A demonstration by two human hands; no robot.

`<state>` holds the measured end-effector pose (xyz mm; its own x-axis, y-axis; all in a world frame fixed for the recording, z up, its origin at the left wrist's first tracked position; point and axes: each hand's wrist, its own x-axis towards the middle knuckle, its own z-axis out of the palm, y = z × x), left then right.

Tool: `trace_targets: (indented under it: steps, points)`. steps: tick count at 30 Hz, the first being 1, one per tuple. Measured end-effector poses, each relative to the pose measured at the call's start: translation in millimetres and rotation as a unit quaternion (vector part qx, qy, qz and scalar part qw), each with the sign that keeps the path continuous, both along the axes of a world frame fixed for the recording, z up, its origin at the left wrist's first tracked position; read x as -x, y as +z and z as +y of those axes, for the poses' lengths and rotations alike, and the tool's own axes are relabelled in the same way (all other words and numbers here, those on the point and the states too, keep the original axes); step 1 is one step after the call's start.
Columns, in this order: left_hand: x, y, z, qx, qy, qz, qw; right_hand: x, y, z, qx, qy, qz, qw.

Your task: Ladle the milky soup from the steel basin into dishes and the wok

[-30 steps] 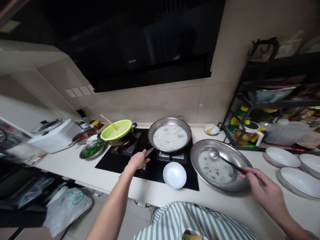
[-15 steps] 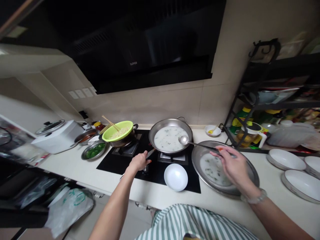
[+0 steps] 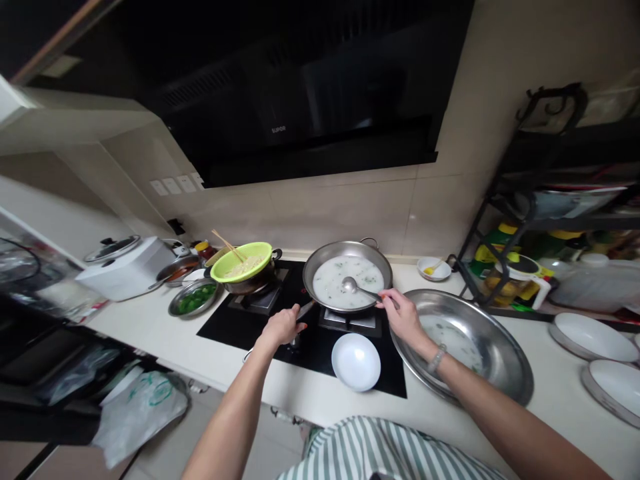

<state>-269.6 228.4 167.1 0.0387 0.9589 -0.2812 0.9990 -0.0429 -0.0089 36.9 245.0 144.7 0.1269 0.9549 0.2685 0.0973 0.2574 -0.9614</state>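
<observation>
My left hand (image 3: 283, 327) is closed round the long handle of a steel wok (image 3: 313, 258) on the right burner. White soup (image 3: 333, 283) with green bits fills much of the wok. In my right hand (image 3: 401, 315) is a ladle (image 3: 350, 285), its bowl over the soup near the middle of the wok; I cannot tell whether it touches the liquid. Under my right forearm stands a wide steel basin (image 3: 507, 353) holding more of the same white soup. A white bowl (image 3: 356, 362) sits at the front of the black stove, between my arms.
A green colander (image 3: 227, 272) of noodles with chopsticks rests on a pot at the left burner. Beside it is a steel bowl (image 3: 175, 309) of leafy greens. A small white dish (image 3: 434, 269), several white bowls (image 3: 595, 337) and a black rack (image 3: 493, 213) stand right. The range hood (image 3: 320, 127) hangs above.
My right hand has moved left with the ladle, from above the basin to the wok's right rim. The ladle's bowl has shifted inward over the soup. My left hand stays on the handle.
</observation>
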Motion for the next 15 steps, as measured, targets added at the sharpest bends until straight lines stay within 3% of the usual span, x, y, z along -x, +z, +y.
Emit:
trace_targets:
  steps: [6,15]
  points:
    - [1,-1.9,-1,-0.005,-0.003,0.0,1.0,0,-5.3,9,0.044,-0.055,0.105,0.992]
    - [2,-2.6,0,-0.003,-0.005,0.006,1.0,-18,8.0,5,0.052,-0.116,0.217,0.968]
